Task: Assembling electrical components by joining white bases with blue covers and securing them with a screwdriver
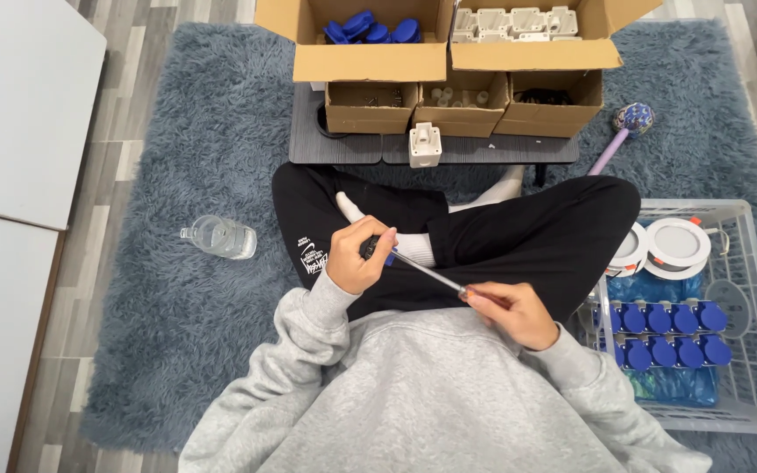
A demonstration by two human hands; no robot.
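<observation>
Floor: grey shaggy rug [177, 324] over striped planks.
Left hand [359, 260]: fist wrapped round the screwdriver [413, 267] handle, above the lap.
Right hand [519, 314]: fingertips pinching the shaft's tip, beside the white basket [751, 412].

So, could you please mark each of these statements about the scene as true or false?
1. The left hand grips the screwdriver by its handle. True.
2. The right hand rests on the white basket. False: it holds the tip end of the screwdriver over the lap.
3. A clear water bottle lies on its side on the rug. True.
4. The blue caps in the basket sit in rows. True.
5. The small white part on the low grey table sits inside a cardboard box. False: it stands in front of the boxes.
</observation>
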